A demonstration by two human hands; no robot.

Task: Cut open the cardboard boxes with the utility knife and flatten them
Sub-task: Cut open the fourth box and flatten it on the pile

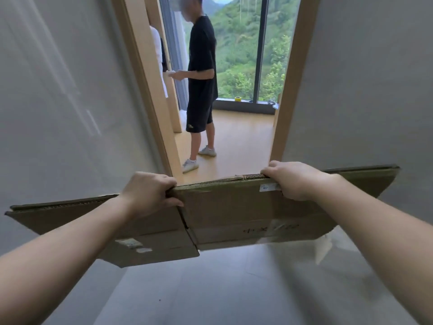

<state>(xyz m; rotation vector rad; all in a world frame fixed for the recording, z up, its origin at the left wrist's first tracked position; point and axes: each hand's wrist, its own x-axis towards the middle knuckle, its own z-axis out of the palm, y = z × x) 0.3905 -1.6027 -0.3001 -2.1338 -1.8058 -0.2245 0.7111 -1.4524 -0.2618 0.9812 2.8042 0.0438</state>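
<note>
A flattened brown cardboard box [234, 214] hangs upright in front of me, wide and folded flat, with label remnants on its lower left and a white sticker near its top edge. My left hand [150, 195] grips the top edge near the middle fold, fingers curled over it. My right hand [293, 179] grips the same top edge further right, partly over the sticker. The box is off the floor. No utility knife is in view.
I stand in a narrow grey-walled corridor with grey floor tiles. Straight ahead is a wooden-framed doorway [290, 90] into a room with a wood floor. A person in black [201, 73] stands just inside. A yellow tape roll [238, 99] sits on the window sill.
</note>
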